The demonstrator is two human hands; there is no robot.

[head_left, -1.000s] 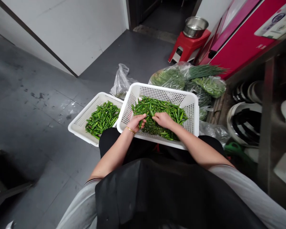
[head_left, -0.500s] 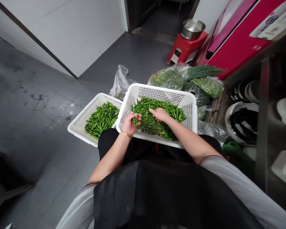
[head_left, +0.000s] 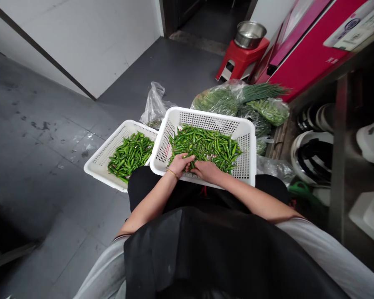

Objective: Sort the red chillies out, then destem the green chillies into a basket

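Note:
A white perforated basket (head_left: 251,162) rests on my lap with a heap of green chili peppers (head_left: 205,143) in it. Over the basket's near side, my left hand (head_left: 180,164) is closed around green chilies, mostly hidden by its fingers. Close beside it, my right hand (head_left: 205,170) has its fingers pinched together, pointing toward the left hand; whatever they grip is too small to make out. To the left, a second white basket (head_left: 96,166) stands lower, also holding green chilies (head_left: 131,155).
Plastic bags of green vegetables (head_left: 215,99) and a bunch of long thin greens (head_left: 263,92) lie beyond the basket. A red stool (head_left: 241,60) carries a metal pot (head_left: 250,35). At right are a shelf post (head_left: 338,158) and a white bucket (head_left: 299,153).
Both hands have moved toward me and closer together at the basket's near edge. The chilies in the lap basket now lie differently, with the stemmy pile near me no longer showing.

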